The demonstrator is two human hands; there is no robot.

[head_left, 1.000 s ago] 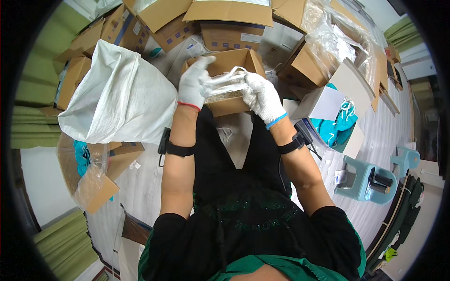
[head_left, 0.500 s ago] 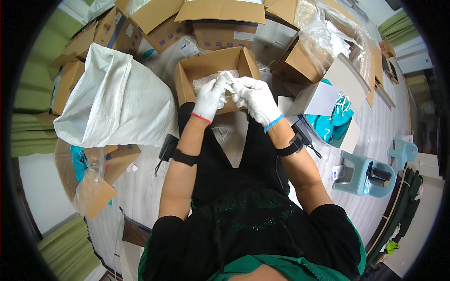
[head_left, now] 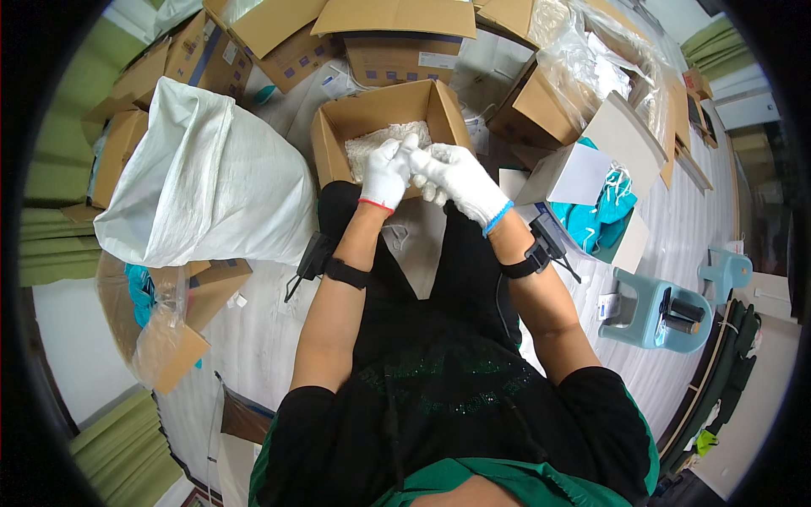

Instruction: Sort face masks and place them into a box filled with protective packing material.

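My left hand (head_left: 386, 175), in a white knit glove with a red cuff edge, meets my right hand (head_left: 459, 176), whose matching glove has a blue edge. Both are raised over the near part of an open cardboard box (head_left: 328, 145) between my knees. The fingers of each are bent together and touch those of the other. Whatever is between them is hidden or too small to name. Bumpy white material (head_left: 363, 150) lies inside the box, just beyond my left hand.
A large white woven sack (head_left: 203, 182) stands at the left. More cardboard boxes (head_left: 393, 63) line the far side. At the right, a white box holds teal items with white cords (head_left: 596, 215). Farther right is a light blue stool (head_left: 646, 317) with dark objects on it.
My left hand and forearm have shifted slightly right and nearer me. A white strip that showed between the fingers no longer stands out. My right hand has turned a little, its fingers lower.
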